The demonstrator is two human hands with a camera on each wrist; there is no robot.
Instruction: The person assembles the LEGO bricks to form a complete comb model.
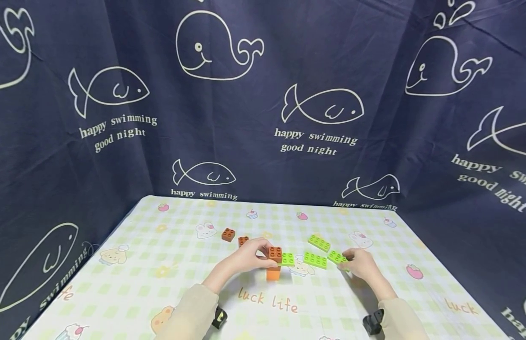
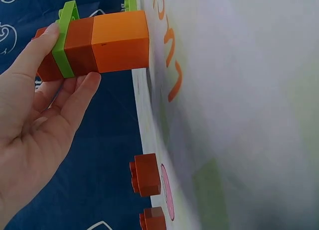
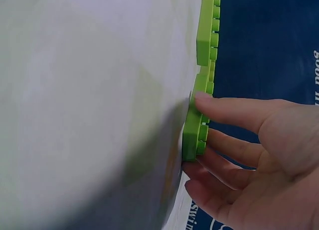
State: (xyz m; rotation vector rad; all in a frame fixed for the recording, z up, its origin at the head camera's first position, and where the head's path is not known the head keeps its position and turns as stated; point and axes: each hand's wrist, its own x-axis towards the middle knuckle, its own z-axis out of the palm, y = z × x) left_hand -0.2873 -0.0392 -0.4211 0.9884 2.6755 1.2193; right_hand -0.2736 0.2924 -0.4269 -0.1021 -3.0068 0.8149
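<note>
My left hand [image 1: 253, 253] grips the upper part of a stack of toy building bricks standing on the table. An orange brick [image 2: 122, 41] forms its base, then a brown brick [image 2: 80, 47], a green plate [image 1: 288, 259] jutting out to the right, and a brown brick [image 1: 275, 253] on top. In the left wrist view the thumb lies along the top brick and green plate, with fingers at the far side. To the right, my right hand [image 1: 363, 265] pinches a separate green plate [image 3: 190, 133] at the tabletop, thumb on one side and fingers on the other.
Two more green plates, a farther one [image 1: 319, 242] and a nearer one [image 1: 315, 260], lie between the hands. Two loose brown bricks, one at the left [image 1: 228, 234] and one beside the left hand [image 1: 243, 241], sit behind. A dark curtain [image 1: 263, 118] surrounds the checked tablecloth [image 1: 161, 245].
</note>
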